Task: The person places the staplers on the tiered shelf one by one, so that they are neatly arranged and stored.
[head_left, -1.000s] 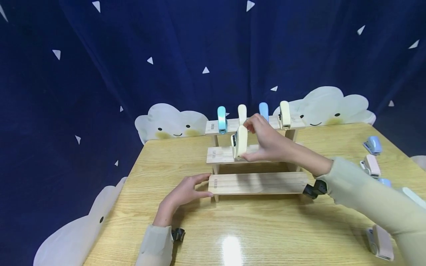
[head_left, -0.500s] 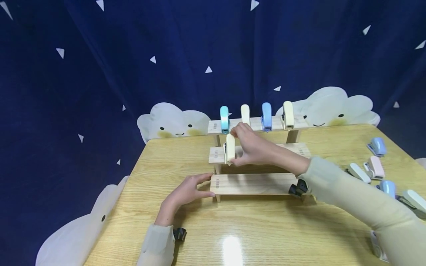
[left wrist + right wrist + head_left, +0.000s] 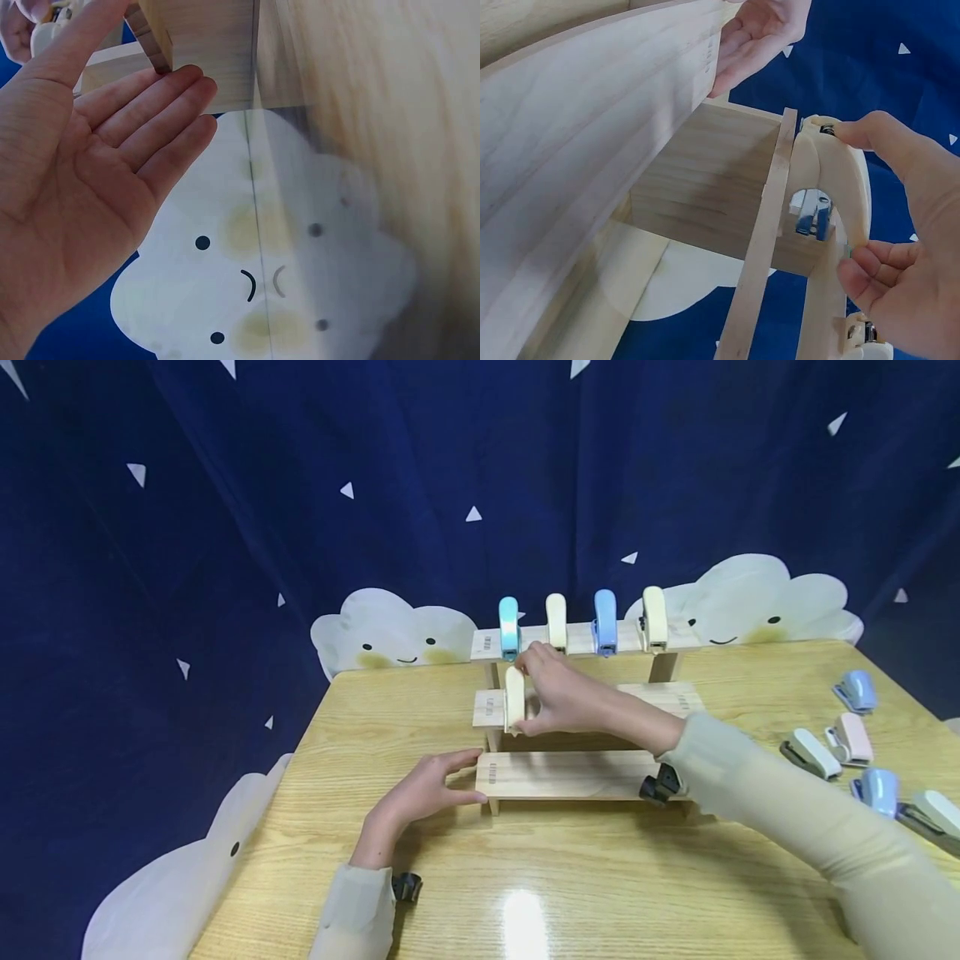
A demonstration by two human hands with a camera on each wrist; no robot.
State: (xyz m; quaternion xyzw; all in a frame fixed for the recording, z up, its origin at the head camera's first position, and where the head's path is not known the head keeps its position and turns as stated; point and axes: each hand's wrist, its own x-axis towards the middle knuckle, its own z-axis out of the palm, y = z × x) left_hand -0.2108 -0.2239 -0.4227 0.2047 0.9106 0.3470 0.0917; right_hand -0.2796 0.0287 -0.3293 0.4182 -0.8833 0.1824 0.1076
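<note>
My right hand [image 3: 558, 693] pinches a cream stapler [image 3: 514, 700] by its two ends, thumb at the near end and fingers at the far one. That stapler stands at the left end of the middle tier of a wooden three-step rack [image 3: 570, 775]. In the right wrist view the stapler [image 3: 829, 176] is seen from the side against the shelf board. My left hand [image 3: 427, 789] touches the left end of the lowest tier; its fingers look straight in the left wrist view. Along the top tier stand a turquoise stapler [image 3: 509, 627], a cream one, a blue stapler [image 3: 605, 622] and another cream one.
On the table's right side lie several more staplers, among them a blue one [image 3: 857, 691], a pink one [image 3: 852, 739] and a white one [image 3: 813, 753]. A dark blue curtain [image 3: 420, 460] with white clouds hangs behind the wooden table [image 3: 600, 885].
My right hand has carried the cream stapler leftward and down to the left end of the middle tier. My left hand has stayed at the rack's lowest tier.
</note>
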